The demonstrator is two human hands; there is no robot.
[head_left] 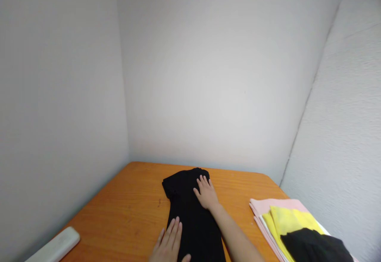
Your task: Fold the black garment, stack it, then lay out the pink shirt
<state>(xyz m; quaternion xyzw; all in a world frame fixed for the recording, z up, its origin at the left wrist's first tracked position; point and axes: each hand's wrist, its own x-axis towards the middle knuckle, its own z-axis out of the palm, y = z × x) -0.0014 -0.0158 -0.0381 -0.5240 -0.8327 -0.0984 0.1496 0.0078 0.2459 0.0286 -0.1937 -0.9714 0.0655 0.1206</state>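
A black short-sleeved shirt (190, 218), folded lengthwise, lies on the wooden table with its sleeve pointing to the left near the far end. My right hand (206, 192) rests flat on the upper right part of the shirt, fingers spread. Near the bottom of the picture, my left hand (169, 242) lies on the shirt's left edge with its fingers stretched out. Neither hand grips the cloth. The lower end of the shirt runs out of the picture.
At the right of the table (125, 210) is a stack of folded cloth: pink (285, 203) at the bottom, yellow (293, 220) above, a black piece (317, 246) on top. A white oblong object (58, 244) lies at the left edge. Walls (202, 75) enclose the table.
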